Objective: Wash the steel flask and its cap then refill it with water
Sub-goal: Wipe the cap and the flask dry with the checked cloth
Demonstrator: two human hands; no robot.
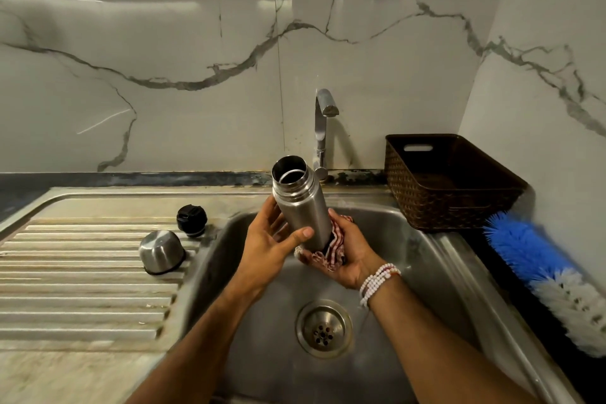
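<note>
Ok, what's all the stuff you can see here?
steel flask: one, silver, open, held over the sink
steel cup: one, silver, upside down on the draining board
stopper: one, black, beside the cup
cloth: one, red-and-white check, round the flask's bottom
tap: one, silver, behind the sink
basket: one, brown, right of the tap
brush: one, blue and white, right of the sink
bracelets: several, white beads, right wrist
left hand: grips the flask
right hand: holds the cloth

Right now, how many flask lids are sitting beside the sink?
2. The steel cup lid lies mouth-down on the ribbed drainboard; the black stopper stands just behind it. None seems hidden.
</note>
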